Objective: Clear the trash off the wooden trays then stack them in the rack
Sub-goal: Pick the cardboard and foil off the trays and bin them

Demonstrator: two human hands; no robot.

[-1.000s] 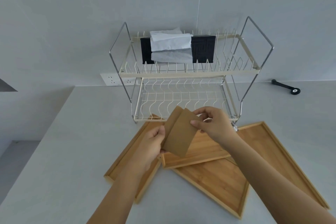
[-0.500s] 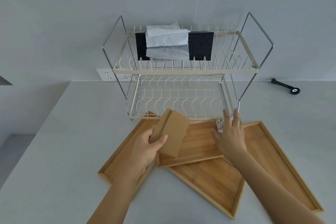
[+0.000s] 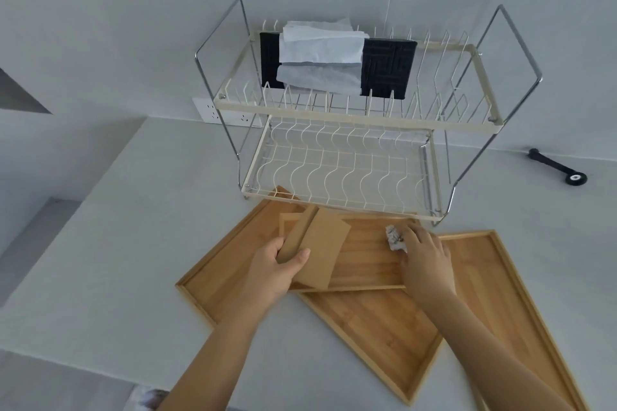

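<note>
Three wooden trays overlap on the white counter in front of a two-tier wire dish rack [image 3: 347,173]: a small top tray [image 3: 370,257], a left tray [image 3: 230,264] and a large right tray [image 3: 484,284]. My left hand [image 3: 277,270] grips folded brown cardboard pieces [image 3: 320,250] over the top tray's left end. My right hand [image 3: 424,260] rests on the top tray's right end, fingers closing around a crumpled grey-white paper wad [image 3: 395,238].
A black tissue box [image 3: 387,68] with white tissue [image 3: 320,47] sits on the rack's upper tier. A black tool [image 3: 557,168] lies at the back right. A wall socket [image 3: 227,113] is behind the rack's left leg. The counter edge drops off at left.
My right hand let go of the cardboard and moved right and down onto the paper wad. My left hand kept the cardboard and lowered it toward the tray.
</note>
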